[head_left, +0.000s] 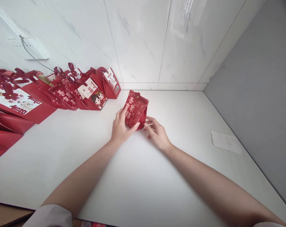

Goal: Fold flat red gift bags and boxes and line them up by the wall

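A small red gift box (136, 108) with pale printed characters stands on the white table, its top folded to a ridge with a dark red flower-shaped fastening. My left hand (121, 126) is closed around its left and front lower side, thumb along the bottom edge. At the lower right side of the box is my right hand (157, 130), fingers curled, with the fingertips at or very near the box's side. I cannot tell whether those fingertips pinch anything.
Several red gift boxes with ribbon handles, one bearing a cartoon couple (98, 98), stand along the left. A white tissue-like sheet (225, 142) lies at right. Behind is a tiled wall (138, 41) with a socket panel and cable; a grey wall (259, 78) borders the right.
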The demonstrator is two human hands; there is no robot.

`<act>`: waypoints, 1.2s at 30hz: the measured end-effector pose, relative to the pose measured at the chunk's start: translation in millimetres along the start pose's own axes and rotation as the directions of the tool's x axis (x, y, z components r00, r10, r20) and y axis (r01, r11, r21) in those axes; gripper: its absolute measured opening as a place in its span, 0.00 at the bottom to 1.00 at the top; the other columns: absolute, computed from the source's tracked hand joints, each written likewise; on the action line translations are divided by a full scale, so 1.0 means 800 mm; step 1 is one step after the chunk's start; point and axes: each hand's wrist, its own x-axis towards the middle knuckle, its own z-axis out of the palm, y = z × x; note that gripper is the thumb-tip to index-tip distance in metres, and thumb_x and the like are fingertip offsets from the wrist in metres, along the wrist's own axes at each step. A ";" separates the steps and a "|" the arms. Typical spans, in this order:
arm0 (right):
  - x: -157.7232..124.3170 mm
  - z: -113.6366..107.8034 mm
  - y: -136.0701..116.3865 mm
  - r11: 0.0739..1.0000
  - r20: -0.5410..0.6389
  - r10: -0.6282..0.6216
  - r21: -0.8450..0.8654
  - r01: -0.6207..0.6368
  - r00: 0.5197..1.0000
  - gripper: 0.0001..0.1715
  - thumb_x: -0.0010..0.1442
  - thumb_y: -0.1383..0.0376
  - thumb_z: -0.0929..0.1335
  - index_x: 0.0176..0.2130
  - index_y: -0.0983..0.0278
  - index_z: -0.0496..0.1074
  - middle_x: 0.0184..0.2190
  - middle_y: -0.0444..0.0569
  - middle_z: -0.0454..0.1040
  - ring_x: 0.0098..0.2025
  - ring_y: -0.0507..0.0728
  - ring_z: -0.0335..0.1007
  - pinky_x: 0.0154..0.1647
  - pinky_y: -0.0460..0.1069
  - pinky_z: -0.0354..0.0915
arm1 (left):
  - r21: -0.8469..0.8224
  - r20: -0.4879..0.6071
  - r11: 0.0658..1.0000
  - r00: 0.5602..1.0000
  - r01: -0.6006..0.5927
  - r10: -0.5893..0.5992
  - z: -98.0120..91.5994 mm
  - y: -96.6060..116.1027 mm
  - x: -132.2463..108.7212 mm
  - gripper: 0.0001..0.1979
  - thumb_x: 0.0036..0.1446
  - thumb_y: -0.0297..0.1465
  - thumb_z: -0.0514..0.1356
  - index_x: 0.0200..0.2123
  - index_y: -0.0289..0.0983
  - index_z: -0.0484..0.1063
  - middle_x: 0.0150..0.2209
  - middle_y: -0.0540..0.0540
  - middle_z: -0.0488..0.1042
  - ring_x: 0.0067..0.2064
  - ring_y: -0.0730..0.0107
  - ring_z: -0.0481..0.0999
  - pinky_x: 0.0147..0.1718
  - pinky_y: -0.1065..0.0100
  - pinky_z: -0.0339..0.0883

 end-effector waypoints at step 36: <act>-0.131 0.103 -0.073 0.541 0.449 -0.757 0.024 0.841 0.474 0.32 0.60 0.59 0.72 0.59 0.39 0.61 0.52 0.47 0.73 0.53 0.64 0.73 0.47 0.61 0.75 | -0.612 0.139 0.523 0.732 0.593 -0.667 -0.192 0.192 -0.232 0.28 0.63 0.49 0.45 0.51 0.45 0.77 0.46 0.42 0.80 0.56 0.46 0.75 0.55 0.41 0.69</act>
